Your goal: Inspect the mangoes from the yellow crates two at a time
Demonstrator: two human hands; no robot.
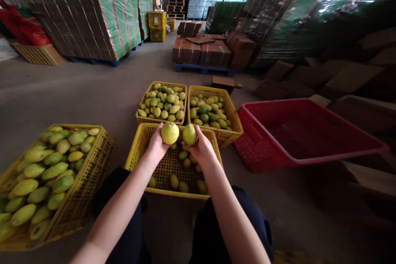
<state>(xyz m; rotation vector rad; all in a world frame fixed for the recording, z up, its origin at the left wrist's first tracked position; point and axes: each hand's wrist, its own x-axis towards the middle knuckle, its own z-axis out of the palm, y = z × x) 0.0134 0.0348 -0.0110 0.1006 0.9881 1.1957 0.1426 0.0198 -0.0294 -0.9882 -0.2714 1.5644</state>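
Note:
My left hand (pixel 158 144) is closed around a round yellow lemon (pixel 170 133). Beside it, my right hand (pixel 200 146) grips a slightly smaller, greener lemon (pixel 189 135). Both fruits are held up side by side, a little apart, over the near yellow crate (pixel 136 148), where several lemons (pixel 174 181) lie on the slatted bottom. Just beyond stand two more yellow crates: the left one holds a heap of yellow and green lemons (pixel 163 101), the right one a lower layer of lemons (pixel 210 111). My forearms cover part of the near crate.
At my left is a yellow crate (pixel 93 165) heaped with greenish lemons. A red basket (pixel 266 148) stands at the right, with flattened cardboard (pixel 340 78) behind it. Farther off are a blue pallet (pixel 204 69) of carton stacks and wrapped pallet loads (pixel 120 12).

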